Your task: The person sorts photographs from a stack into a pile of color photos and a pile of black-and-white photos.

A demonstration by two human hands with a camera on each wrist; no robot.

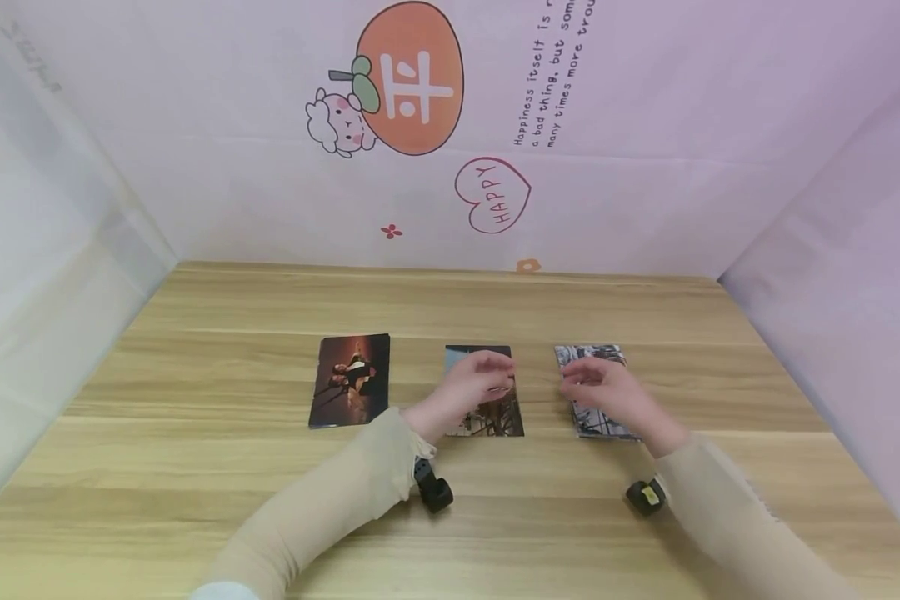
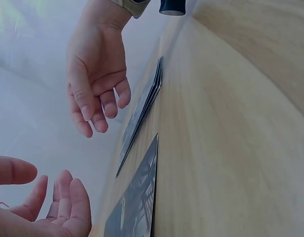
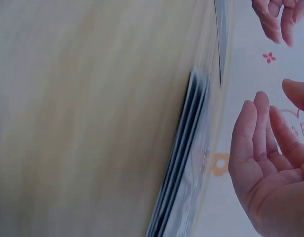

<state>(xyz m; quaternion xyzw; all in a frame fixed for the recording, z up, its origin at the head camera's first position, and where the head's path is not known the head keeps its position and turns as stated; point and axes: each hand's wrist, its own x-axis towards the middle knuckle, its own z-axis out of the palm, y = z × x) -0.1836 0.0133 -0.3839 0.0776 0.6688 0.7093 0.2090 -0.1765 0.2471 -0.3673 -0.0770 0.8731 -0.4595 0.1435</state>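
Observation:
My left hand hovers over the middle photo pile, its fingers loosely bent with nothing between them. Over the right-hand pile of photos hangs my right hand, also holding nothing. In the right wrist view that pile shows several stacked edges, and the right hand is apart from it with a gap between thumb and fingers. The left wrist view shows the left hand palm up-turned beside the middle photos. A third pile of dark reddish photos lies to the left, untouched.
All three piles lie on a wood-grain table. A white printed cloth wall rises behind the table, with more cloth at both sides. Black wrist-camera mounts stick out below the sleeves.

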